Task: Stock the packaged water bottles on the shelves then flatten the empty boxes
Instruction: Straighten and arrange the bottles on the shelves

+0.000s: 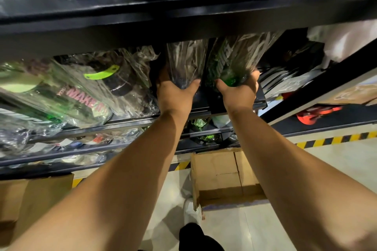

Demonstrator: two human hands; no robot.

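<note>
On the shelf [232, 106], left hand [175, 91] and right hand [238, 90] are each gripping a wrapped bottle [186, 63], seemingly sliding both in.

Yellow-and-black hazard tape [334, 141] is running across the pale tiled floor [330, 171], an orange-red object [314, 115] is lying in shadow just above the tape at the right, and a white shoe [190, 213] is standing on the tiles next to a dark trouser leg [195, 237].

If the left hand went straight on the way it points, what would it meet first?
The left hand grips a wrapped bottle; beyond it lies the dark shelf bay under the upper beam, seemingly free, though depth is unclear.
</note>
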